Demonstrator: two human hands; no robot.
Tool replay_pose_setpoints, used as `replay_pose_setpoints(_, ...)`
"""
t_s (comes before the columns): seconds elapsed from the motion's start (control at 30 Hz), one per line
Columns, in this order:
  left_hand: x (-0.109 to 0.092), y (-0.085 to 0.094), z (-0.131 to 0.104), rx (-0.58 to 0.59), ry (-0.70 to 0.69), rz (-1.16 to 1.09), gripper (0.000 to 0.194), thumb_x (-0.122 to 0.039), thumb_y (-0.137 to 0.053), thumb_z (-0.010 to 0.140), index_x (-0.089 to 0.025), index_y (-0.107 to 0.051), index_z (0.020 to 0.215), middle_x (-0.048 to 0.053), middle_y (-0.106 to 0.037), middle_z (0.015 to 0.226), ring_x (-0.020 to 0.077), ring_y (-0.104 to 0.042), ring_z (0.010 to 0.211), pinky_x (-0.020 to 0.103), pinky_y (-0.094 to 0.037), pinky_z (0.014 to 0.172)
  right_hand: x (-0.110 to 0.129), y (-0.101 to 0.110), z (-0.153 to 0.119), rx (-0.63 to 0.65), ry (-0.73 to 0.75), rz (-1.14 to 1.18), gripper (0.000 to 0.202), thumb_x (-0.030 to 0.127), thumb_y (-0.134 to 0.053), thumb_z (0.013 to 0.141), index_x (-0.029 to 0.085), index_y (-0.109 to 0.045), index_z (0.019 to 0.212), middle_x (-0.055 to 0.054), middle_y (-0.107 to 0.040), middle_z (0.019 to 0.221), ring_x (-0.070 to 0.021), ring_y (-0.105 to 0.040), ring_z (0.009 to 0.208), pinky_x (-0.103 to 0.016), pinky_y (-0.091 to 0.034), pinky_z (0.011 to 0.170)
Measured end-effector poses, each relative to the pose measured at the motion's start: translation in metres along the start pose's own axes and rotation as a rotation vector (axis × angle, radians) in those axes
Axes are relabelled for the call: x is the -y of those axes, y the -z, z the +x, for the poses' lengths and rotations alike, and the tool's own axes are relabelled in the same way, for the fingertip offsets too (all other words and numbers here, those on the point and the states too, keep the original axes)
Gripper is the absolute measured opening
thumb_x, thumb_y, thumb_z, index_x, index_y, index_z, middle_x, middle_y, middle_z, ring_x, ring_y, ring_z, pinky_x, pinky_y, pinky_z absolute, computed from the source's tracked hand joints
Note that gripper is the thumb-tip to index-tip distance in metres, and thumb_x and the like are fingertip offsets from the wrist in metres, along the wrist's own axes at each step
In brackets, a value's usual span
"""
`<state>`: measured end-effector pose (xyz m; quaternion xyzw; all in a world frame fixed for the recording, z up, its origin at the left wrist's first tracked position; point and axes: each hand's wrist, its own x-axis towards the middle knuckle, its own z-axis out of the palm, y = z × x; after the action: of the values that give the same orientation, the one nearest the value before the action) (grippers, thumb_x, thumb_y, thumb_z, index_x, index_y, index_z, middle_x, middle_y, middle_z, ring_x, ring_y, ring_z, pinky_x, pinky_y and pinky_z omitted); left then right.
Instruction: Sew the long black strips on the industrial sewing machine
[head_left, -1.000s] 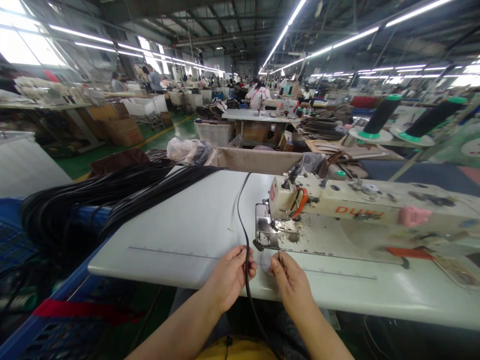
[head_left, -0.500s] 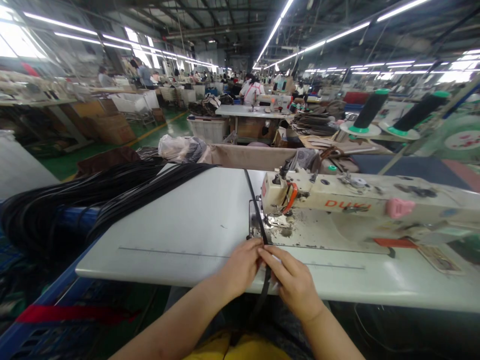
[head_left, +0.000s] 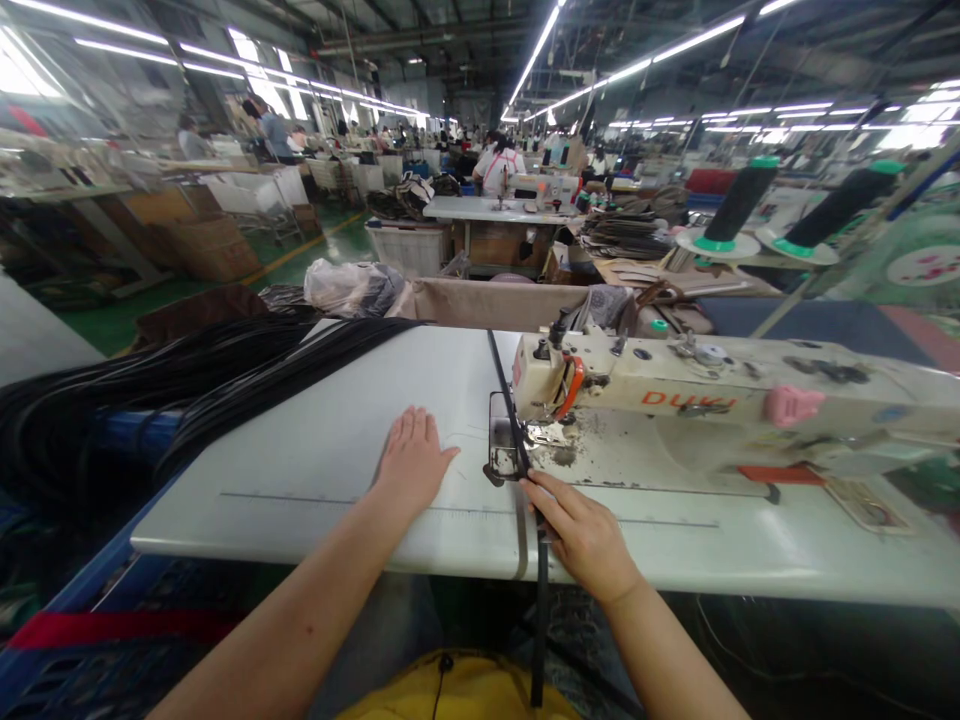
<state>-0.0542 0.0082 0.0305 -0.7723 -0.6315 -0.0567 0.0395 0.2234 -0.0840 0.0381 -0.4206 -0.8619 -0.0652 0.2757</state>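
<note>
My left hand [head_left: 412, 462] lies flat on the pale tabletop [head_left: 300, 450], fingers outstretched, holding nothing. My right hand [head_left: 581, 530] pinches a narrow black strap [head_left: 506, 395] just in front of the sewing machine [head_left: 660, 400]. From the table's far edge the strap runs past the left side of the machine's needle area to my fingers, and a black length hangs over the front edge toward my lap. Thin threads lie on the table between my left hand and the machine's metal plate.
A large bundle of black straps [head_left: 225, 390] lies over the table's left side and a blue crate [head_left: 97, 600]. Thread cones [head_left: 739, 205] stand behind the machine at the right. Beyond the table are a fabric-lined bin [head_left: 495, 303] and a person [head_left: 499, 168].
My left hand has let go at the strap, moved left and forward, and spread out on the table. My right hand stays at the strap. The view has shifted slightly.
</note>
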Motion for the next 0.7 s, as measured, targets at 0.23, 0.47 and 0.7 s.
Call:
replay_pose_setpoints(0.23, -0.052, -0.004, -0.005, -0.072, -0.553, -0.207, 0.071, -0.054, -0.040, 0.102, -0.012, -0.030, 0.158, 0.015, -0.031, 0.166, 0.0262, -0.022, 0.157, 0.044, -0.026, 0.127, 0.001, -0.003, 0.004, 0.063, -0.054, 0.013, 0.064, -0.002, -0.050, 0.078, 0.019, -0.064, 0.137, -0.009, -0.066, 0.140, -0.0210, -0.061, 0.129, -0.037, -0.053, 0.109)
replay_pose_setpoints(0.47, -0.055, -0.019, 0.001, -0.088, -0.463, -0.190, 0.090, -0.071, -0.033, 0.098, -0.004, -0.030, 0.157, 0.020, -0.030, 0.165, 0.0293, -0.026, 0.155, 0.045, -0.024, 0.127, 0.001, -0.008, 0.006, 0.068, -0.136, 0.003, 0.058, -0.001, -0.051, 0.080, 0.021, -0.068, 0.131, -0.006, -0.069, 0.136, -0.0218, -0.059, 0.131, -0.039, -0.052, 0.112)
replay_pose_setpoints(0.7, -0.050, -0.019, 0.000, -0.118, -0.521, -0.189, 0.084, -0.070, -0.033, 0.099, -0.011, -0.031, 0.159, 0.014, -0.032, 0.166, 0.0307, -0.024, 0.156, 0.048, -0.027, 0.126, 0.000, -0.011, 0.007, 0.055, -0.156, -0.020, 0.048, 0.004, -0.054, 0.087, 0.021, -0.070, 0.129, -0.007, -0.070, 0.134, -0.0222, -0.061, 0.128, -0.040, -0.052, 0.112)
